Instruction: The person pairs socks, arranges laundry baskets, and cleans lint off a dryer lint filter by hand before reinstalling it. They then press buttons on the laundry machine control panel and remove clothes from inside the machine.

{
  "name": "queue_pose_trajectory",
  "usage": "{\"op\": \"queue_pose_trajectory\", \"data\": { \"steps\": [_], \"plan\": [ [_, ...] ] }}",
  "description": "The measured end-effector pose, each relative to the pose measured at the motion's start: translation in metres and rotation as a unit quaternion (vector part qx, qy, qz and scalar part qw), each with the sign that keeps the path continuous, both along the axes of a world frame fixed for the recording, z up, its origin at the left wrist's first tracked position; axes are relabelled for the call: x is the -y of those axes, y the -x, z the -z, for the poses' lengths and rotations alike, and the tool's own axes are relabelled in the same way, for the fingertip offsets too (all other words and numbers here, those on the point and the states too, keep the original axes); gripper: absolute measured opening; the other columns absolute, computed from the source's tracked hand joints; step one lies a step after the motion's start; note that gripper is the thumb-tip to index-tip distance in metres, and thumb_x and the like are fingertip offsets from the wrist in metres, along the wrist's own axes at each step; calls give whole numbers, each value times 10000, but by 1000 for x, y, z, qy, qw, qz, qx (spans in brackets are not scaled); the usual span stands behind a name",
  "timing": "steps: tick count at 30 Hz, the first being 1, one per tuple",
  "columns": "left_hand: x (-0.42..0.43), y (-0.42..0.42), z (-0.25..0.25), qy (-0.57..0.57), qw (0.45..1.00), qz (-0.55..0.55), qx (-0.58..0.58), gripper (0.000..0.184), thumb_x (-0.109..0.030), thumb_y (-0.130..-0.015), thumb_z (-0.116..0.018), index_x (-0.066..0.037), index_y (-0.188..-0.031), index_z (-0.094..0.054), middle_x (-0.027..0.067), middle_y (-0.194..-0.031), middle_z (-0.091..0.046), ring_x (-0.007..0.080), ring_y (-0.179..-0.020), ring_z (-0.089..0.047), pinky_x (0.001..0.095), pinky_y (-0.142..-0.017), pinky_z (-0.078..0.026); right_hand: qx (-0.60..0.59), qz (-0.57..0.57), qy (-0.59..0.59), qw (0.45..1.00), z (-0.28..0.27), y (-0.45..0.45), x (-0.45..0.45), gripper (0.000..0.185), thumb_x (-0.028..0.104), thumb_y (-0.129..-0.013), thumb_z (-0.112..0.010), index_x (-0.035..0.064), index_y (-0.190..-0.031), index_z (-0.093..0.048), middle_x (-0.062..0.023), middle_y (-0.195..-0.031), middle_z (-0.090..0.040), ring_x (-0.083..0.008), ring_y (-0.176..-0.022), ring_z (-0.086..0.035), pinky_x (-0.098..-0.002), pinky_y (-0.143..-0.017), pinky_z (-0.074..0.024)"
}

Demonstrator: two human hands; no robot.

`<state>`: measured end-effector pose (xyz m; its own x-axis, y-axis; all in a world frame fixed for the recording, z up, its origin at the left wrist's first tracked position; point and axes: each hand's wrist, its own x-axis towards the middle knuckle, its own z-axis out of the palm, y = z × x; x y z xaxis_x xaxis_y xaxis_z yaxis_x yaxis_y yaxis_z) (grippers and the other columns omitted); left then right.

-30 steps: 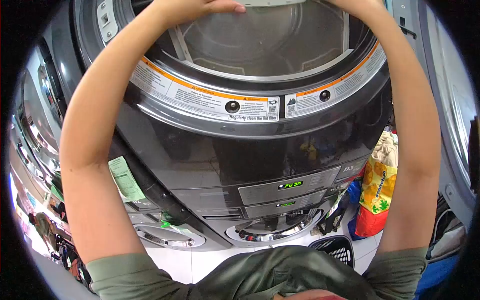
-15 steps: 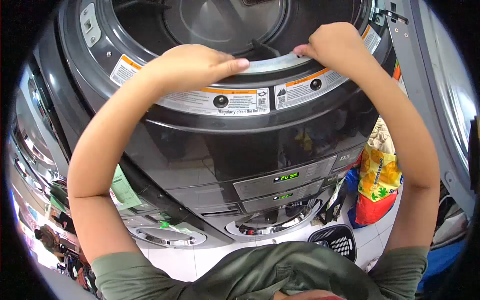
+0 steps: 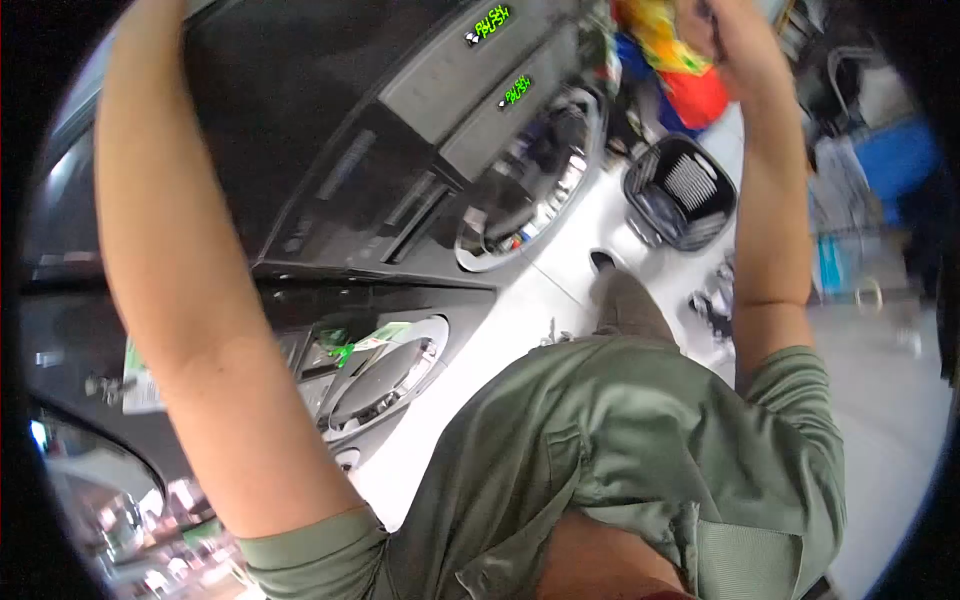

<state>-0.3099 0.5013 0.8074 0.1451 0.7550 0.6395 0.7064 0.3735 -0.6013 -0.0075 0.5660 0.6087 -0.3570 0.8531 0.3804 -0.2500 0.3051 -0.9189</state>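
Observation:
My left forearm reaches up along the front of the dark washer-dryer stack (image 3: 300, 130), and the hand itself is cut off by the top edge of the view. Smeared by motion, my right hand (image 3: 715, 42) is at the top right, in front of a yellow and red shopping bag (image 3: 695, 95). Its fingers are too blurred to show whether they hold anything. Two green displays on the stack's control panel (image 3: 450, 75) read "PUSH". Below the panel is a round glass door (image 3: 530, 185).
A black basket (image 3: 720, 215) with dark contents stands on the white tiled floor (image 3: 510, 330). A second machine with a round door (image 3: 390, 375) is at the lower left. Blue material (image 3: 895, 165) and other items lie along the right side.
Both hands have left the lint filter at the drum opening. My view has swung down and turned; the drum is out of sight, and the basket and floor show more.

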Motion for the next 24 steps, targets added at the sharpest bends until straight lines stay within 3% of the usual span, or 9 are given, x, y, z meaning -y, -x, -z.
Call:
{"op": "queue_pose_trajectory", "data": {
  "steps": [3,6,7,8,9,11,14,17,24],
  "plan": [
    [-10,31,-6,98,971,55,-211,554,-409,-836,-486,-158,-1305,-332,155,-661,-568,303,-602,-574,393,-532,-449,-108,26,288,951,87,-68,53,328,328,-910,-412,42,-940,-570,58,-487,-253,-50,-389,-242,-200,-346,-185],
    [-69,76,-6,60,990,24,-124,489,-382,-847,-485,-161,-1273,-394,182,-746,-592,269,-632,-588,384,-551,-452,-111,217,382,892,135,-121,127,307,297,-899,-420,21,-911,-554,41,-479,-287,-68,-369,-268,-213,-341,-191],
    [-105,103,-11,-55,979,106,164,474,-369,-849,-483,-122,-1249,-420,194,-799,-597,261,-651,-593,390,-598,-451,-88,229,394,886,151,-136,149,297,284,-895,-425,15,-902,-551,39,-486,-298,-69,-370,-276,-216,-337,-191],
    [-125,113,-12,-162,868,173,437,463,-356,-852,-481,-83,-1224,-446,205,-853,-602,254,-670,-598,397,-646,-450,-88,249,400,878,168,-148,167,289,279,-889,-433,14,-890,-550,40,-492,-303,-69,-370,-273,-218,-335,-190],
    [-112,95,-10,-158,866,180,439,463,-356,-852,-481,-83,-1224,-446,205,-853,-602,254,-670,-598,397,-646,-450,-79,260,413,869,175,-151,186,278,275,-885,-440,21,-877,-554,40,-491,-303,-68,-367,-268,-216,-337,-184],
    [-45,32,-7,-38,988,-15,149,506,-438,-855,-416,15,-995,-594,196,-821,-620,275,-701,-603,416,-736,-418,-65,271,438,855,184,-153,210,258,287,-874,-461,51,-849,-561,50,-487,-297,-62,-363,-255,-219,-336,-164],
    [0,-10,-12,44,989,-76,115,659,-476,-851,-198,8,-965,-631,184,-1010,-602,289,-979,-572,381,-837,-392,-16,276,418,865,192,-150,215,206,270,-837,-482,84,-798,-561,49,-460,-316,-64,-339,-269,-220,-315,-174],
    [-2,-6,-5,-43,995,-27,87,684,-548,-845,-270,-31,-614,-654,139,-645,-621,291,-723,-603,396,-746,-384,4,282,396,874,180,-135,205,206,231,-847,-467,49,-800,-550,48,-467,-322,-55,-350,-273,-206,-316,-190],
    [12,-19,-10,-8,992,-29,122,646,-514,-853,-290,-28,-639,-657,137,-664,-626,294,-722,-603,434,-829,-362,38,255,389,885,178,-106,190,174,198,-840,-482,53,-785,-562,57,-461,-327,-48,-337,-260,-205,-311,-175]
  ]
}}
